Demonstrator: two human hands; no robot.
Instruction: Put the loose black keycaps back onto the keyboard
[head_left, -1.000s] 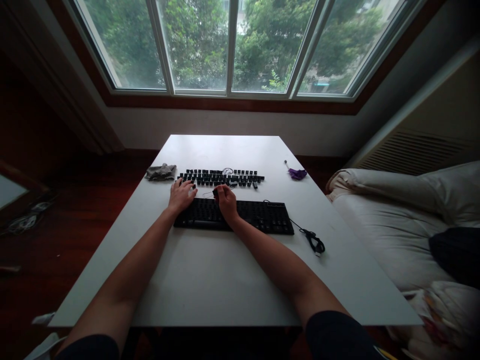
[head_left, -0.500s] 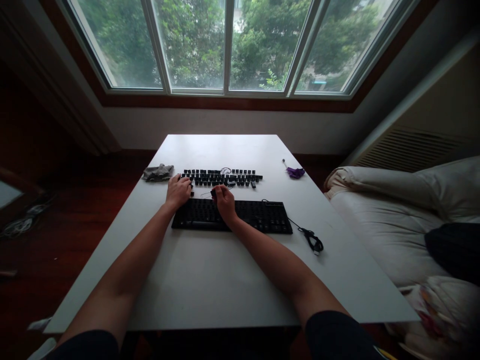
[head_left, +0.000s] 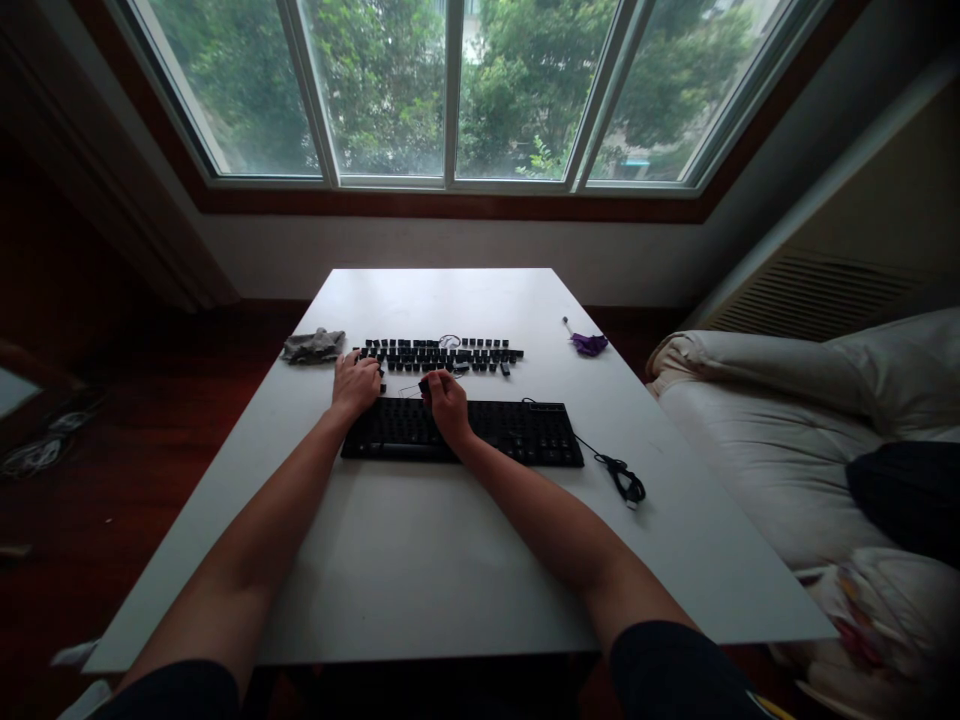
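Note:
A black keyboard (head_left: 517, 440) lies across the white table, with many of its keys bare of caps. Behind it, loose black keycaps (head_left: 427, 357) stand in rows. My left hand (head_left: 356, 382) rests at the left end of these rows, fingers reaching out over the caps, partly hiding them. Above the keyboard's back edge, my right hand (head_left: 450, 405) is closed in a pinch on a small black keycap (head_left: 424, 387). A thin wire tool (head_left: 409, 388) shows just left of that hand; its handle, if any, is hidden.
A grey cloth (head_left: 313, 346) lies by the table's left edge. At the right back is a purple cloth (head_left: 589, 345) beside a thin white-handled brush. The bundled black cable (head_left: 624, 480) lies right of the keyboard. A pale sofa (head_left: 742, 440) stands along the right side.

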